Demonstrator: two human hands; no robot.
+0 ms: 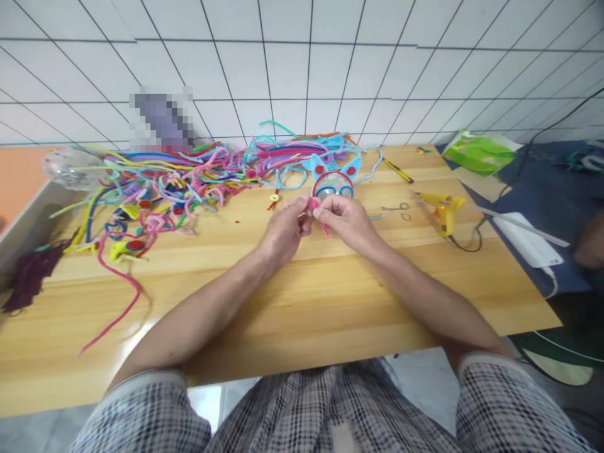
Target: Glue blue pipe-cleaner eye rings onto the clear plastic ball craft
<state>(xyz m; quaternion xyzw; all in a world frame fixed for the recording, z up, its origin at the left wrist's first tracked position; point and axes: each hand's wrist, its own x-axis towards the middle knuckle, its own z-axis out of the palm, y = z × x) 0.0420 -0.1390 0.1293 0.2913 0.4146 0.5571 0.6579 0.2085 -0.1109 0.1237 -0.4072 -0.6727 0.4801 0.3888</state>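
Over the middle of the table, a pink pipe cleaner is held between my two hands, its top wound into a small round coil. My left hand pinches the coil from the left. My right hand grips it from the right with thumb and forefinger, and a loose pink end hangs below. Just behind them lies a headband with a red rim, light blue cat ears with red dots, and blue glasses-like loops. A yellow button-like piece with a red tail rests to its left.
A tangled heap of coloured pipe cleaners spreads along the wall and left side. On the right lie scissors, a yellow cutter knife and a yellow glue gun with its cord. Beyond are a white power strip and green packet.
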